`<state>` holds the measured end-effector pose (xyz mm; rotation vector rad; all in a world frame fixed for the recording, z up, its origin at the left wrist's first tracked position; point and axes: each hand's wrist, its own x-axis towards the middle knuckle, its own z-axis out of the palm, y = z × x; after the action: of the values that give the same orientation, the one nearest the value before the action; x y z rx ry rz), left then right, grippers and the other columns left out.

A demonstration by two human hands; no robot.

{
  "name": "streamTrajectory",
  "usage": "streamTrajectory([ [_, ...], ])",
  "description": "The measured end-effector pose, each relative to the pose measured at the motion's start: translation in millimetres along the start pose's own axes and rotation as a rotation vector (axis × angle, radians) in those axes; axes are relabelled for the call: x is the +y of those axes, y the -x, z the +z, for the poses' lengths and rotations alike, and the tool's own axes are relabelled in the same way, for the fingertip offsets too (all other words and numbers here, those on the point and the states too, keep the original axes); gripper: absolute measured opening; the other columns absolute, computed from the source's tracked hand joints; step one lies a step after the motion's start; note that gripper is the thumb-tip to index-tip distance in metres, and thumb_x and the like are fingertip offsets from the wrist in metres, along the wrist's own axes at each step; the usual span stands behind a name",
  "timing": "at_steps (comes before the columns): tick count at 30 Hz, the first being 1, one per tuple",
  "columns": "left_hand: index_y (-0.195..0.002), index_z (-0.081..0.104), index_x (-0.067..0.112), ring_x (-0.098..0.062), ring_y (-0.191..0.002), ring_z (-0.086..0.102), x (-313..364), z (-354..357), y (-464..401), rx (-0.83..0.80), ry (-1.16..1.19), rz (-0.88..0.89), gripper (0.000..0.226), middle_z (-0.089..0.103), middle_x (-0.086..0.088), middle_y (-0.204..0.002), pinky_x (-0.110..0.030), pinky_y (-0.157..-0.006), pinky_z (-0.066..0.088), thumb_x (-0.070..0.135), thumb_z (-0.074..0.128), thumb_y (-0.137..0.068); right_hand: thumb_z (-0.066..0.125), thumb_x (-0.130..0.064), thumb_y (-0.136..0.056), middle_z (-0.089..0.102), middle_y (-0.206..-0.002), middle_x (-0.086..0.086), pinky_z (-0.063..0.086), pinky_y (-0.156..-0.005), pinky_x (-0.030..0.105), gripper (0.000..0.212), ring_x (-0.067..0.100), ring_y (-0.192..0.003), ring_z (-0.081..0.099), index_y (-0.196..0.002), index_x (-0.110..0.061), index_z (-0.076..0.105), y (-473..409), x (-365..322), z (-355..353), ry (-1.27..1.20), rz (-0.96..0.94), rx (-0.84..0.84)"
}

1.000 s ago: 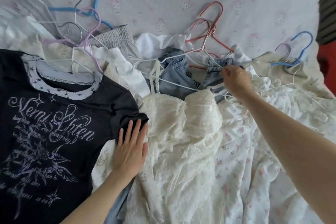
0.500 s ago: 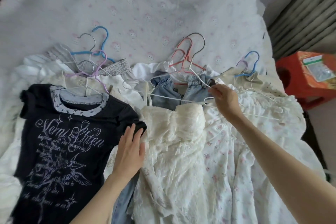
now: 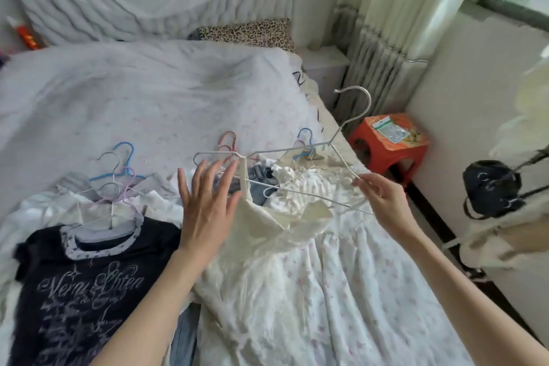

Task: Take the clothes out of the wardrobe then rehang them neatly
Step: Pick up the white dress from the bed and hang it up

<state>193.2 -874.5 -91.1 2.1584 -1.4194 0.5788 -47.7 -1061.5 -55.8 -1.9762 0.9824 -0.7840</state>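
Observation:
Several garments on hangers lie spread over the bed [image 3: 148, 92]. My right hand [image 3: 383, 202] pinches the right end of a white wire hanger [image 3: 332, 142], raised above the bed with its hook pointing up. A cream lace dress [image 3: 267, 235] hangs from it by one strap at the left end. My left hand [image 3: 208, 208] hovers with fingers spread beside that strap, holding nothing. A black printed T-shirt [image 3: 83, 285] lies at the left, a floral white dress [image 3: 356, 291] at the right, denim [image 3: 258, 178] behind the hanger.
Blue, pink and lilac hangers [image 3: 124, 169] stick out above the clothes. A red stool [image 3: 389, 142] stands right of the bed by a radiator and curtain. A black bag [image 3: 490, 187] hangs at the far right. A leopard-print cushion [image 3: 249, 33] lies at the bed's head.
My right hand has lifted the white hanger off the pile, raising the cream dress's top. My left hand left the black T-shirt and rose toward the strap. The view tilted up.

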Motion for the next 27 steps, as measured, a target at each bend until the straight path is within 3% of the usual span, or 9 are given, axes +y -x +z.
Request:
streamTrajectory([
  [2,-0.136,0.038,0.015,-0.034,-0.121,0.045,31,-9,-24,0.075,0.108,0.116,0.045,0.049,-0.016,-0.127,-0.058,-0.107,0.025,0.025,0.051,-0.094,0.055,-0.004,-0.09,0.063,-0.078,-0.008,0.038,-0.063,0.009,0.018,-0.007,-0.066,0.054,-0.081,-0.016,0.065,19,-8,-39,-0.007,0.003,0.084],
  [5,-0.132,0.047,0.01,-0.032,-0.108,0.049,86,-25,-47,0.165,0.253,0.267,0.037,0.056,-0.018,-0.115,-0.049,-0.096,0.041,0.025,0.042,-0.098,0.055,-0.005,-0.091,0.063,-0.079,-0.01,0.04,-0.064,0.006,0.018,-0.01,-0.069,0.056,-0.083,-0.017,0.065,59,-18,-93,0.004,0.007,0.221],
  [8,-0.117,0.063,0.008,-0.028,-0.091,0.05,143,-47,-55,0.319,0.285,0.346,0.029,0.059,-0.012,-0.098,-0.04,-0.084,0.037,0.021,0.051,-0.093,0.056,-0.004,-0.09,0.062,-0.074,-0.008,0.038,-0.06,0.006,0.019,-0.005,-0.062,0.056,-0.081,-0.018,0.066,109,-25,-138,0.013,0.032,0.367],
  [10,-0.108,0.068,0.012,-0.026,-0.088,0.045,176,-62,-54,0.347,0.282,0.398,0.026,0.058,-0.01,-0.092,-0.039,-0.08,0.033,0.025,0.057,-0.088,0.058,-0.004,-0.089,0.067,-0.079,0.002,0.041,-0.066,0.013,0.021,0.005,-0.067,0.058,-0.08,-0.02,0.066,145,-28,-162,0.015,0.046,0.475],
  [15,-0.082,0.07,0.014,-0.024,-0.086,0.041,255,-86,-40,0.288,0.485,0.524,0.024,0.054,-0.008,-0.085,-0.036,-0.074,0.031,0.033,0.056,-0.086,0.059,0.001,-0.086,0.065,-0.079,0.004,0.04,-0.065,0.008,0.024,-0.004,-0.068,0.056,-0.08,-0.021,0.065,242,-38,-211,0.113,0.086,0.732],
  [20,-0.08,0.067,0.008,-0.02,-0.082,0.046,343,-113,-6,0.156,0.8,0.698,0.03,0.056,-0.008,-0.084,-0.032,-0.076,0.037,0.032,0.051,-0.088,0.06,0.001,-0.085,0.062,-0.075,0.003,0.037,-0.062,0.01,0.017,-0.003,-0.066,0.052,-0.08,-0.014,0.068,351,-54,-259,0.266,0.154,0.949],
  [27,-0.069,0.061,0.014,-0.017,-0.073,0.048,481,-174,66,-0.078,1.147,0.806,0.034,0.056,0.005,-0.069,-0.034,-0.073,0.037,0.045,0.054,-0.083,0.063,-0.016,-0.086,0.051,-0.068,-0.015,0.037,-0.061,0.018,0.011,0.005,-0.067,0.048,-0.082,-0.009,0.071,509,-88,-324,0.762,0.285,1.258],
])
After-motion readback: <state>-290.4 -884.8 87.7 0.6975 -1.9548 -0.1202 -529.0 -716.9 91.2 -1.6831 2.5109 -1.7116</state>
